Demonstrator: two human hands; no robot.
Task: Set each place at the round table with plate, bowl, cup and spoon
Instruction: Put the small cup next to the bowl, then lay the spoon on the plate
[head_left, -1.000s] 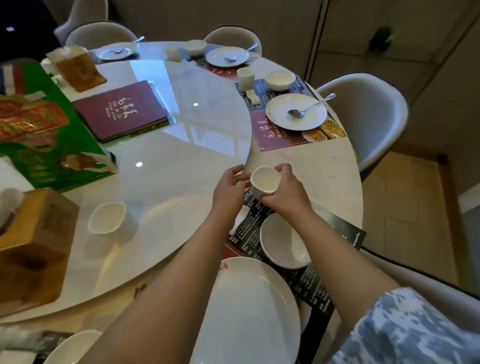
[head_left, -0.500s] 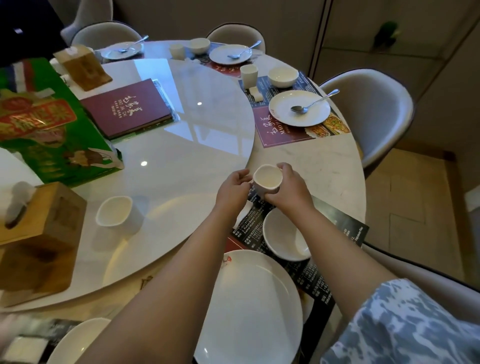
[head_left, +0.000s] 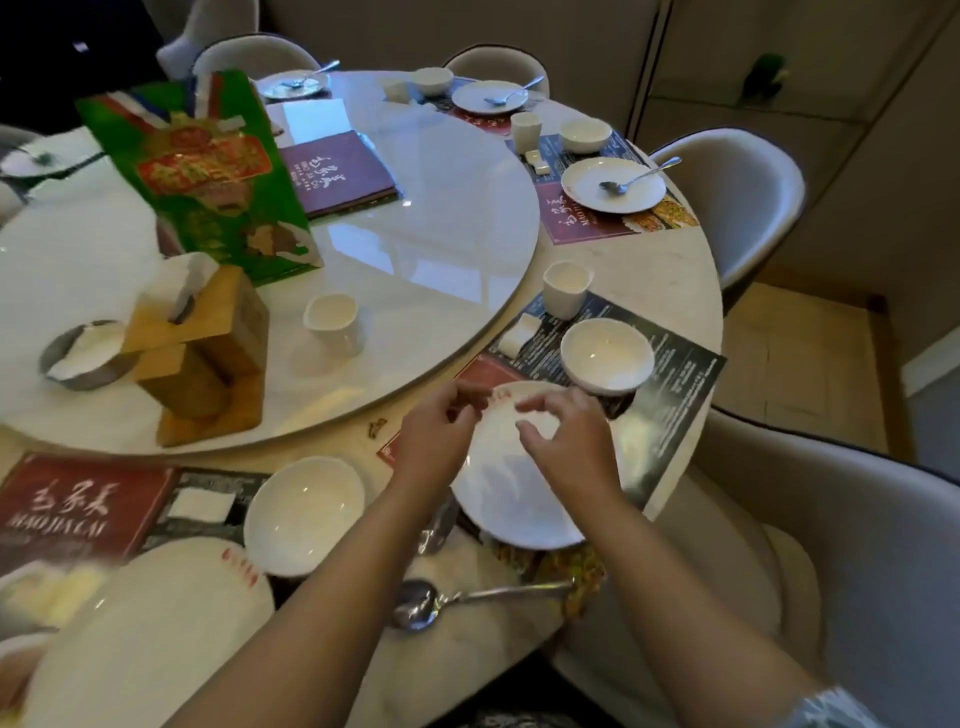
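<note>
Left hand (head_left: 434, 441), right hand (head_left: 571, 441): loosely curled, empty, over round glossy plate (head_left: 519, 499).

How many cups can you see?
4 cups: one on the near placemat, one on the glass turntable, two farther away. Others may be hidden.

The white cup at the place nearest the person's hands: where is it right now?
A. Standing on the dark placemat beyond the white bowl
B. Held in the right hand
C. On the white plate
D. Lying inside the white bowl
A: the white cup stands upright on the dark placemat, beyond the white bowl, and both the left hand and the right hand are over the white plate, away from it.
</note>
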